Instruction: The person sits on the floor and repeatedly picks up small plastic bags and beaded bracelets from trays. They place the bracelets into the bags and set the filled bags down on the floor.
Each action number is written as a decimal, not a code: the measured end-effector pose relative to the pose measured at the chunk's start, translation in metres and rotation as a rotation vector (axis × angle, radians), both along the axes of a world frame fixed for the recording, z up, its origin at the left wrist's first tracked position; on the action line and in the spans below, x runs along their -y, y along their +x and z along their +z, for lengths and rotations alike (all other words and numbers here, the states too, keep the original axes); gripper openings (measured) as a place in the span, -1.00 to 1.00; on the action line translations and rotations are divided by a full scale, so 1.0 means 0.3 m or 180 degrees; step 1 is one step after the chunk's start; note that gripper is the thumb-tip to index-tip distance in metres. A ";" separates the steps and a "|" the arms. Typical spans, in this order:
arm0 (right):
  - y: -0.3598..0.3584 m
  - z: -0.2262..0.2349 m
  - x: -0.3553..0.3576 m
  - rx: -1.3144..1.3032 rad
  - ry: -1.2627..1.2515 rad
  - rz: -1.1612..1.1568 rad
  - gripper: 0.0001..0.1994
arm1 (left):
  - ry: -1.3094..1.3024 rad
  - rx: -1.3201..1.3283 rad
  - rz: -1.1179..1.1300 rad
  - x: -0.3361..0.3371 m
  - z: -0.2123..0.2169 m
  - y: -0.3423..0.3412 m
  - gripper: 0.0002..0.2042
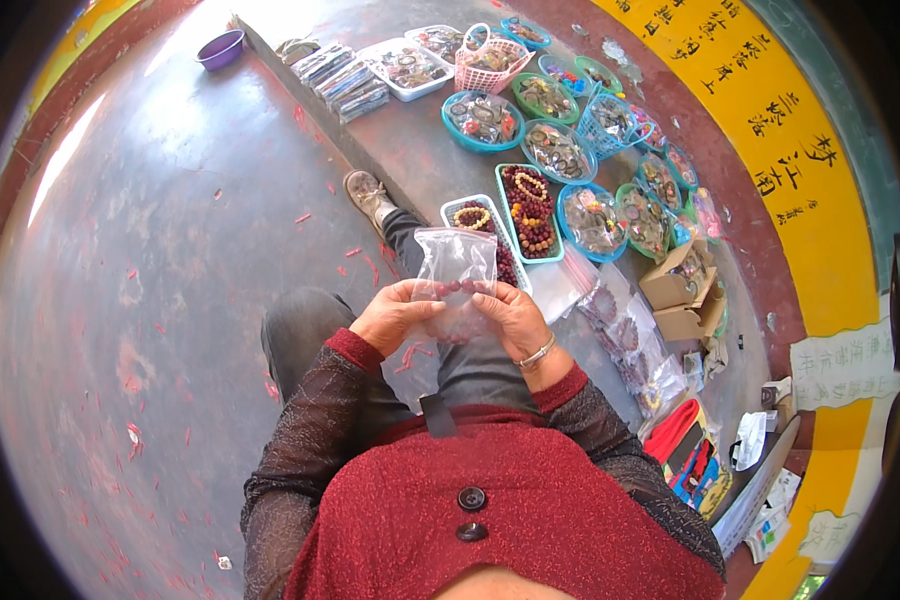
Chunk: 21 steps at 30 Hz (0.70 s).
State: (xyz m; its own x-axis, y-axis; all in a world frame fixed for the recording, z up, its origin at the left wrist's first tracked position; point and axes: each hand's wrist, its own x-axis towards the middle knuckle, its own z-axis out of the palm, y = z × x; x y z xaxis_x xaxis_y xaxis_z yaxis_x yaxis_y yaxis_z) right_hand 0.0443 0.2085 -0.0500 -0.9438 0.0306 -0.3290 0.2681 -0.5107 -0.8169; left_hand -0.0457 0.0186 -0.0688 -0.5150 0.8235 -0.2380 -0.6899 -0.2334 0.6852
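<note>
I hold a small clear plastic bag (456, 262) upright in front of me with both hands. My left hand (395, 315) pinches its lower left side, and my right hand (510, 315) grips the lower right, a metal bangle on that wrist. A string of dark red beads (454, 288) shows between my fingertips at the bag's lower edge. Just beyond the bag stands a tray of dark and yellow bead bracelets (530, 210) on a low grey ledge (410, 150).
Several round baskets and trays of bagged trinkets (555, 150) line the ledge, plus a pink basket (490, 62). Cardboard boxes (682, 290) and packets lie to the right. A purple bowl (220, 48) sits far left. My shoe (368, 192) rests on the reddish floor.
</note>
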 end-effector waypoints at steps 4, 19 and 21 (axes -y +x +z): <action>0.012 -0.005 0.024 -0.0155 0.0349 0.0060 -0.71 | -0.0036 -0.0026 0.0186 -0.003 -0.021 0.002 -0.77; -0.023 0.188 -0.040 -0.1008 0.3531 0.0062 -0.62 | -0.0891 -0.2064 -0.0765 -0.022 0.006 0.041 -0.76; -0.033 0.159 -0.042 -0.1078 0.3468 0.0074 -0.70 | -0.0896 -0.2270 -0.0678 -0.025 -0.023 0.048 -0.77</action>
State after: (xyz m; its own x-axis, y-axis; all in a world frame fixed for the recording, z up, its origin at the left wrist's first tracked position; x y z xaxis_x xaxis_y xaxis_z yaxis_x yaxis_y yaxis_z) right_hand 0.0343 0.2212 -0.0025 -0.9831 0.1252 0.1336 -0.0504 0.5165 -0.8548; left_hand -0.0311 0.0260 -0.0758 -0.4598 0.8794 -0.1239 -0.0730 0.1017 0.9921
